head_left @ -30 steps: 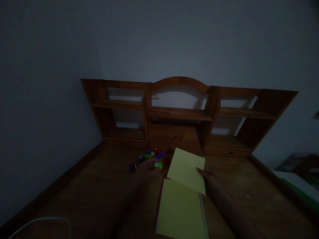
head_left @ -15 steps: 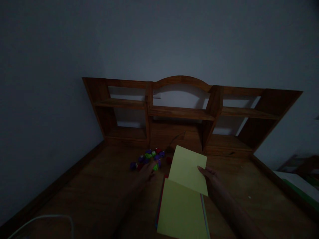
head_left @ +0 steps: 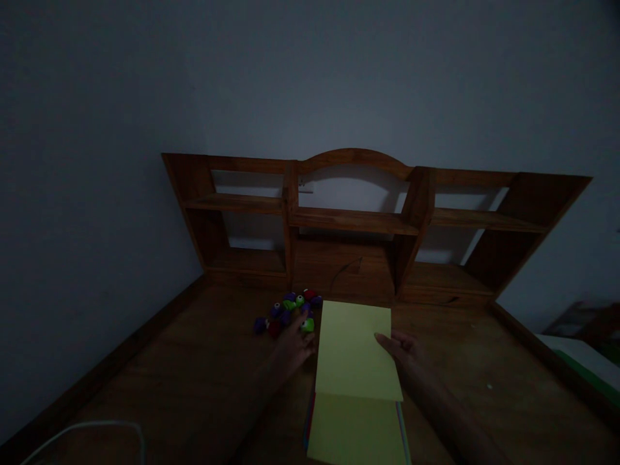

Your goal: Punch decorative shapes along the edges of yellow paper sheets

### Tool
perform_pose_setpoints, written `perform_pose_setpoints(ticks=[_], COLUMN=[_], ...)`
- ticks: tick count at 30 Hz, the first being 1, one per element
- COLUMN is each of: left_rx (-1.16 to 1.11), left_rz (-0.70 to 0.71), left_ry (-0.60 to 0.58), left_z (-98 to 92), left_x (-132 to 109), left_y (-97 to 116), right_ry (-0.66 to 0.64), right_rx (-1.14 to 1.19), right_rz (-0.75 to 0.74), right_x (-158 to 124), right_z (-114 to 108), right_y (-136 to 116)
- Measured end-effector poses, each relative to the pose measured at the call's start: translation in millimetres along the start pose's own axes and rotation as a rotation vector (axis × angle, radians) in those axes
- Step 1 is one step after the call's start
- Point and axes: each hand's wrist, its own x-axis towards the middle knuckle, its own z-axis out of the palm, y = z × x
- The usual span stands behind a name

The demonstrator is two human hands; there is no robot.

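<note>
My right hand [head_left: 403, 350] grips a pale yellow sheet of paper [head_left: 356, 352] by its right edge, thumb on top. The sheet's lower part overlaps a stack of coloured paper [head_left: 358, 431], whose top sheet is also yellow; red and blue edges peek out at its sides. Just left of the held sheet is my left hand [head_left: 293, 349], fingers apart and holding nothing. Beyond its fingertips lies a cluster of small purple, green and red toys [head_left: 289, 305], some with eye-like white dots.
A wooden shelf unit [head_left: 351, 221] with several compartments stands along the back of the wooden desk [head_left: 194, 361]. A pale cable [head_left: 104, 423] curves at the lower left. Small white specks lie on the right side, and a white and green item [head_left: 581, 361] is beyond the desk's right edge.
The held yellow sheet has come down and left, straightening to line up more with the stack. My left hand has moved slightly right, closer to the sheet.
</note>
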Motion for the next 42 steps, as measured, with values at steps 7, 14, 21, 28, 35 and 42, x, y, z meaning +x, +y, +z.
perform_pose_setpoints(ticks=[7,14,21,28,35,42], left_rx=[-0.007,-0.003,-0.073,-0.087,-0.064,-0.007], left_rz=[0.025,0.043,0.069,0.118,0.074,0.071], left_ry=[0.163,0.123,0.033,0.005,0.076,0.161], left_z=[6.9,2.9,2.2,2.8,8.5,20.6], left_x=[1,5,5,4,3,-4], left_y=[2,1,-2,-1,9,15], right_ry=[0.012,-0.002,-0.029,-0.031,-0.042,-0.1], right_rx=[-0.027,-0.066,-0.106,-0.1,-0.106,-0.115], right_rz=[0.0,0.018,0.005,0.008,-0.008,-0.022], right_x=[1,-5,-5,-4,-3,-4], right_z=[-1,2,2,0,-2,-2], right_y=[2,-6,-4,-4,-4,-5])
